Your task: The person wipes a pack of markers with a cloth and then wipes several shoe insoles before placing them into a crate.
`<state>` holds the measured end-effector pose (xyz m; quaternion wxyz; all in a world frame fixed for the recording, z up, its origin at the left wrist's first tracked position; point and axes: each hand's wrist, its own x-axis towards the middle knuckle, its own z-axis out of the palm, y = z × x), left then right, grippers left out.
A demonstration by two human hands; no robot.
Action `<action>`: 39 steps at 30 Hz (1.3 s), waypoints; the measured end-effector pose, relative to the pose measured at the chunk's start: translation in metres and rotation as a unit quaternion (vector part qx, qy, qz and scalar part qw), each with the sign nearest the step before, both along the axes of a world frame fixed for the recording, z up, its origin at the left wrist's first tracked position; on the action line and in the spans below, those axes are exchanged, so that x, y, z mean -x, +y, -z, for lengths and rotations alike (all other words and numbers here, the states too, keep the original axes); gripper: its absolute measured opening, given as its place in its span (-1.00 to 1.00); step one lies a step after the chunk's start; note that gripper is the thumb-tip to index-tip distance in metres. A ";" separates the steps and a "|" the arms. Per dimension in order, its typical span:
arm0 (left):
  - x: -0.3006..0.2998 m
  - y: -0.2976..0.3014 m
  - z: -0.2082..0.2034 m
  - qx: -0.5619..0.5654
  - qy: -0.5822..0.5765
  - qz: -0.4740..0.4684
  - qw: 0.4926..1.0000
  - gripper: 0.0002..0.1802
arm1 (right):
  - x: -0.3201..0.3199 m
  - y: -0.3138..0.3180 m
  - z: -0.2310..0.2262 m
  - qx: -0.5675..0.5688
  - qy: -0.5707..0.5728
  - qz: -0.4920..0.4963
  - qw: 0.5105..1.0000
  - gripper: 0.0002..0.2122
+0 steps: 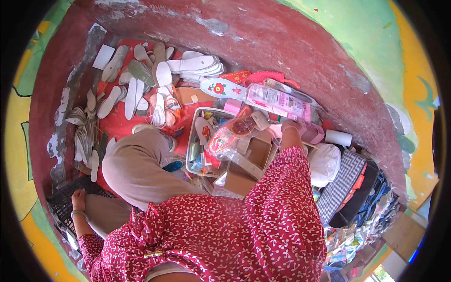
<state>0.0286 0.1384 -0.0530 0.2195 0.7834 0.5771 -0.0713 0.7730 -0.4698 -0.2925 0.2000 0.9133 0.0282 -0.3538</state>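
Reaching beside the pink box (313, 133) right of centre, the right hand (291, 127) has a white bag (324, 164) near below; left hand (78, 199) by lower-left black crate (60, 207); neither grip can be told.

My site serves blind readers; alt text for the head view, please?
A person's right grip is near a pink box, the left grip by a black crate. Pale insoles on a red sheet and a white bin lie ahead.

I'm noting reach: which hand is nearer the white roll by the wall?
Right. The right hand is left of the white roll, with a pink box between them; the left hand is far off, beside the black crate.
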 end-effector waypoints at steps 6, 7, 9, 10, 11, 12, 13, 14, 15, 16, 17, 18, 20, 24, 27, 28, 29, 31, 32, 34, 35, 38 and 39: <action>-0.023 -0.014 -0.002 0.016 0.005 0.007 1.000 -0.73 | 0.035 -0.039 -0.018 -0.021 -0.053 -0.015 0.998 -0.68; -0.027 -0.013 -0.002 0.011 0.007 0.014 1.000 -0.73 | 0.042 -0.042 -0.021 -0.069 -0.090 0.065 0.991 -0.68; -0.026 -0.009 0.003 -0.007 0.001 0.023 1.000 -0.75 | 0.057 -0.050 -0.029 -0.159 -0.161 0.224 0.948 -0.69; -0.023 -0.010 0.005 -0.017 -0.001 0.023 1.000 -0.76 | 0.064 -0.055 -0.026 -0.131 -0.187 0.141 0.963 -0.70; -0.021 -0.009 0.005 -0.014 0.002 0.031 0.999 -0.76 | 0.072 -0.059 -0.021 -0.101 -0.211 0.058 0.971 -0.71; -0.021 -0.006 0.006 -0.012 0.007 0.042 0.999 -0.76 | 0.083 -0.064 -0.018 -0.069 -0.232 -0.023 0.970 -0.71; -0.022 -0.004 0.007 -0.009 0.011 0.053 0.999 -0.76 | 0.092 -0.070 -0.017 -0.082 -0.238 -0.011 0.968 -0.73; -0.022 -0.004 0.008 0.000 0.009 0.046 0.999 -0.76 | 0.101 -0.069 -0.021 -0.094 -0.244 -0.002 0.965 -0.74; -0.023 -0.004 0.009 0.009 0.007 0.040 0.999 -0.76 | 0.111 -0.067 -0.025 -0.107 -0.251 0.008 0.962 -0.75; -0.022 -0.004 0.011 0.017 0.005 0.034 0.999 -0.76 | 0.122 -0.065 -0.028 -0.119 -0.257 0.018 0.959 -0.77; -0.022 -0.005 0.012 0.006 0.004 0.043 0.999 -0.75 | 0.136 -0.063 -0.032 -0.138 -0.266 0.042 0.953 -0.77; -0.024 -0.005 0.011 -0.009 0.004 0.052 0.999 -0.75 | 0.151 -0.059 -0.033 -0.158 -0.272 0.068 0.947 -0.77; -0.020 -0.003 0.010 -0.014 0.002 0.050 0.999 -0.75 | 0.180 -0.075 -0.014 -0.190 -0.310 0.078 0.928 -0.78; -0.019 0.002 0.017 0.000 0.004 0.037 0.999 -0.73 | 0.241 -0.105 0.040 -0.119 -0.204 0.143 0.961 -0.81; -0.033 -0.002 0.011 -0.004 -0.005 0.064 0.998 -0.73 | 0.277 -0.090 0.038 -0.090 -0.207 0.195 0.955 -0.80; -0.033 -0.003 0.011 -0.002 -0.011 0.075 0.997 -0.72 | 0.286 -0.092 0.041 -0.097 -0.252 0.195 0.943 -0.80; -0.028 0.001 0.012 -0.013 -0.005 0.089 0.996 -0.72 | 0.285 -0.092 0.035 -0.104 -0.225 0.190 0.950 -0.80; -0.013 0.007 0.023 -0.034 0.003 0.110 0.993 -0.71 | 0.252 -0.080 -0.010 -0.120 -0.174 0.172 0.962 -0.81; -0.012 0.008 0.024 -0.029 0.000 0.104 0.994 -0.71 | 0.241 -0.054 -0.052 -0.137 -0.236 0.255 0.928 -0.85; -0.018 0.007 0.022 -0.021 -0.007 0.094 0.995 -0.71 | 0.217 -0.053 -0.065 -0.201 -0.314 0.185 0.909 -0.87; -0.016 0.009 0.023 -0.019 -0.011 0.082 0.996 -0.71 | 0.203 -0.054 -0.069 -0.233 -0.350 0.148 0.895 -0.88; 0.000 0.008 0.028 -0.016 -0.013 0.057 0.998 -0.71 | 0.151 -0.048 -0.084 -0.238 -0.327 0.016 0.914 -0.77; -0.004 0.008 0.024 -0.021 -0.009 0.060 0.998 -0.72 | 0.138 -0.041 -0.085 -0.218 -0.314 0.023 0.924 -0.71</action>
